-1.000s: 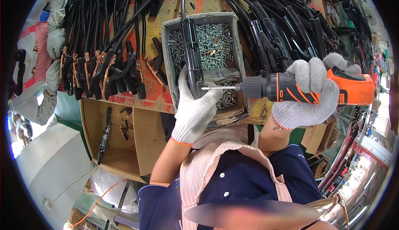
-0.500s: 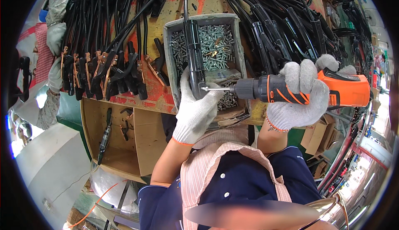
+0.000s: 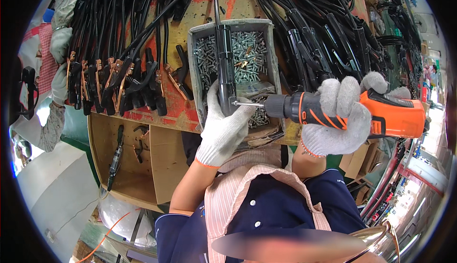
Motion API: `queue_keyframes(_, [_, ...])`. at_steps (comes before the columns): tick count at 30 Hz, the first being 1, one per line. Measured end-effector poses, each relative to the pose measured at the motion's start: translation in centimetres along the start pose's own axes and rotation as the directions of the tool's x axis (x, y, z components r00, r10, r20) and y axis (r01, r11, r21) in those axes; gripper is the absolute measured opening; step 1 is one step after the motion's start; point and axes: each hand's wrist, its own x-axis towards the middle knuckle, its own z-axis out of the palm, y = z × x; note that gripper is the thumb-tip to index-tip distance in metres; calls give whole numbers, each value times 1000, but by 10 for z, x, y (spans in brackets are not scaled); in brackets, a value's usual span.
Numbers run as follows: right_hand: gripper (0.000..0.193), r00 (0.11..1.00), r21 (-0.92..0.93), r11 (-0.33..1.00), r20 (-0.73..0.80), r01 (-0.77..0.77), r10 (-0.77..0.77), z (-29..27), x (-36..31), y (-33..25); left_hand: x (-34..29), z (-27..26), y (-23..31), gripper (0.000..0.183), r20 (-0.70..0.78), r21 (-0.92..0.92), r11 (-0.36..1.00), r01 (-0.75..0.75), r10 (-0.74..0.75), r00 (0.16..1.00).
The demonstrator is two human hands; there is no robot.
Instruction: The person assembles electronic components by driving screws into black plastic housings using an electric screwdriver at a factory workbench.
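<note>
In my gloved left hand point(image 3: 223, 130) is a black tubular handle point(image 3: 225, 61), closed in near its lower end, with a cable running off its top. My right hand point(image 3: 342, 113), also in a knitted glove, wraps around an orange and black power screwdriver point(image 3: 400, 115), lying nearly level. The bit point(image 3: 250, 104) points left, its tip at the side of the handle, close to my left thumb. Whether a screw sits on the tip is too small to tell. Beneath the handle stands a grey box point(image 3: 192, 58) of small silver screws point(image 3: 250, 49).
Black clamps with copper-coloured jaws point(image 3: 114, 73) and cables lie at the left. Several more black handles point(image 3: 304, 49) lie on the right. Below the table's edge, an open cardboard box point(image 3: 154, 168) holds a dark tool point(image 3: 115, 158). Another person's gloved hand point(image 3: 61, 44) is at far left.
The screwdriver has shifted slightly left, its chuck closer to the handle. The handle has moved a little right and down. Both hands keep their grips.
</note>
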Motion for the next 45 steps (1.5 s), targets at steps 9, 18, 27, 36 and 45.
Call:
queue_keyframes(9, [61, 992, -324, 944, 88, -56, 89, 34, 2, 2, 3, -8, -2, 84, 56, 38, 999, 10, -12, 998])
queue_keyframes(18, [41, 972, -239, 960, 148, -144, 182, 37, 4, 9, 9, -12, -7, 76, 60, 26, 1000, 2, -3, 998])
queue_keyframes(27, [57, 970, -178, 976, 186, -123, 156, 30, 7, 19, 6, -14, -2, 77, 66, 23, 998, 52, -54, 996])
queue_keyframes(36, [53, 925, -165, 912, -116, -376, 361, 18, -9, -4, 1, -8, 0, 66, 59, 91, 996, 10, -16, 998])
queue_keyframes(45, [40, 909, -67, 986, -381, 154, -168, -90, -1, -99, -27, 53, 5, 22, 194, 183, 973, -137, 101, 976])
